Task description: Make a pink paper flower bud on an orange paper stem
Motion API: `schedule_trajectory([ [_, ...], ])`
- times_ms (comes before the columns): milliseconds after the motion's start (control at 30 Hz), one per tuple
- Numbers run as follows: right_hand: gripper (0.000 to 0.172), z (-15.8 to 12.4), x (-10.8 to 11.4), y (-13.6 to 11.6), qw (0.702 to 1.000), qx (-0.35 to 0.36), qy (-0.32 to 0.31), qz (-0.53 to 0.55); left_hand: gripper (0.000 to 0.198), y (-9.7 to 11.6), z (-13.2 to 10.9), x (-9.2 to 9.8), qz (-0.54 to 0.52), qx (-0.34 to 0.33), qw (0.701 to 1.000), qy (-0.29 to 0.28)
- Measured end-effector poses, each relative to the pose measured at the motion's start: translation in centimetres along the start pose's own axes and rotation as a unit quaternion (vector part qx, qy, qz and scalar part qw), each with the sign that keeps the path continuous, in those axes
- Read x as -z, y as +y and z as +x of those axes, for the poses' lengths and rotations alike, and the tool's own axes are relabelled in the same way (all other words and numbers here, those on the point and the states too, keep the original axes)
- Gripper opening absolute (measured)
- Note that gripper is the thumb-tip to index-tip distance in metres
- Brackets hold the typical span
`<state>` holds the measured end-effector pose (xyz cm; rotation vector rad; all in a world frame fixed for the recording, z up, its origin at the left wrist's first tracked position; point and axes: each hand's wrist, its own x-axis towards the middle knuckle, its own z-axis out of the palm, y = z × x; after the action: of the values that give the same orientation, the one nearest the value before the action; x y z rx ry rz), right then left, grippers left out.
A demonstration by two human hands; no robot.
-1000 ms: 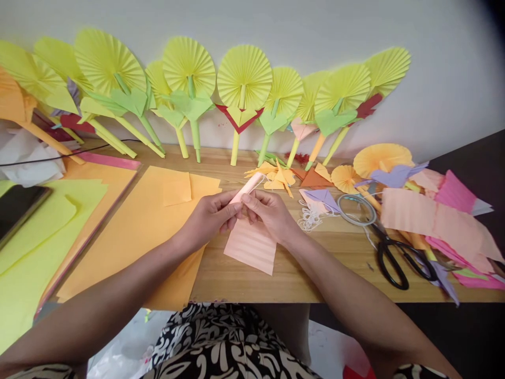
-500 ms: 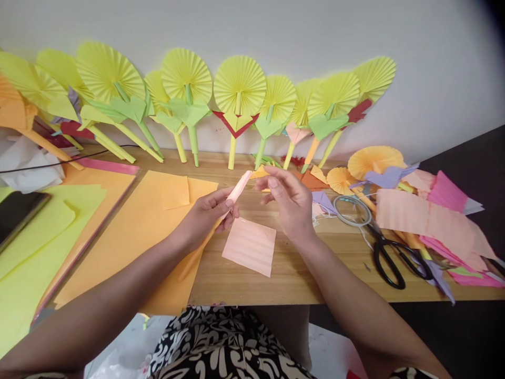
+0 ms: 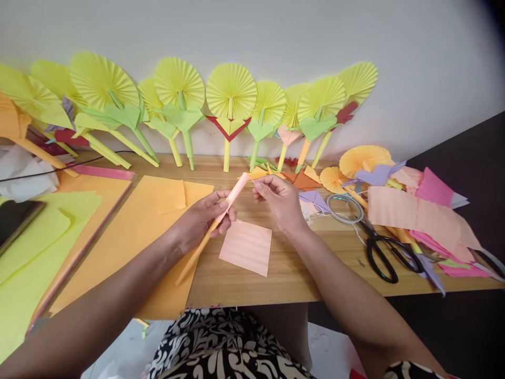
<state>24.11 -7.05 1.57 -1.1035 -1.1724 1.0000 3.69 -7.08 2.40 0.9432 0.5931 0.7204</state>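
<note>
My left hand (image 3: 205, 216) is closed around a thin rolled paper tube (image 3: 196, 260), orange along its lower length. Pale pink paper (image 3: 238, 190) covers the tube's upper end, which points away and to the right. Close to that tip, my right hand (image 3: 280, 202) pinches thumb and forefinger on a thin pale strand (image 3: 252, 179) that reaches the tip; its material is too small to tell. Below the hands, a pink paper square (image 3: 248, 247) lies flat on the wooden table (image 3: 300, 279).
Yellow pleated paper fans (image 3: 231, 92) on paper handles lean against the wall. Orange sheets (image 3: 118, 237) and a phone (image 3: 18, 218) are at left. To the right are black-handled scissors (image 3: 382, 260), a tape roll (image 3: 345, 209) and pink crepe paper (image 3: 418, 210).
My right hand has moved to the tube's pink tip, its loosely curled fingers now closed in a pinch. More of the orange tube shows below my left hand. The whole view has shifted slightly.
</note>
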Motion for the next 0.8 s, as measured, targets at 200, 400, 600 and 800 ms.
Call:
schedule_trajectory([
  [200, 0.027, -0.4, -0.3, -0.3, 0.991, -0.095, -0.055, 0.073, 0.020, -0.2, 0.0, -0.2, -0.040, 0.013, 0.999, -0.002],
  [400, 0.032, -0.3, -0.4, 0.0, 0.949, -0.193, -0.138, 0.209, 0.015, -0.8, 0.1, -0.2, -0.089, 0.026, 0.996, -0.010],
  [600, 0.035, -0.4, -0.8, 0.5, 0.919, -0.243, -0.130, 0.280, 0.014, -1.3, 0.2, 0.1, -0.096, 0.027, 0.995, -0.017],
  [800, 0.034, -0.7, -1.2, 1.2, 0.904, -0.251, -0.171, 0.300, 0.020, -1.3, 0.3, 0.2, -0.100, 0.018, 0.995, -0.011],
])
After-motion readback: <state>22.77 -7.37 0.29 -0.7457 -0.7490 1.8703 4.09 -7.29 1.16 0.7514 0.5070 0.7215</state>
